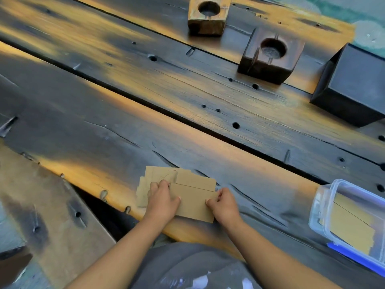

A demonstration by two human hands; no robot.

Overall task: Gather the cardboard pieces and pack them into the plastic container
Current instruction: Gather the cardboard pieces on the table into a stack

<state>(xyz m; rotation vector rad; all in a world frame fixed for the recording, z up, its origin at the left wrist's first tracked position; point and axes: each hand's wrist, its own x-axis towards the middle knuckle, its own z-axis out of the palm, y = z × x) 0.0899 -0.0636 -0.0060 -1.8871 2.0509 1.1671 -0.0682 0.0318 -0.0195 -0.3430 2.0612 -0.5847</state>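
Several flat brown cardboard pieces (194,202) lie overlapped near the front edge of the dark wooden table (125,126). My left hand (162,200) presses down on the left part of the pile, fingers curled on the top sheet's left edge. My right hand (224,202) pinches the right edge of the top piece. A clear plastic container (325,197) with a blue clip stands at the right edge, with cardboard lying flat inside it.
Two wooden blocks with round holes, one lighter (208,15) and one darker (270,55), stand at the back. A black box (354,86) sits at the back right. A gap between planks runs diagonally. A lower bench (52,205) is at the left.
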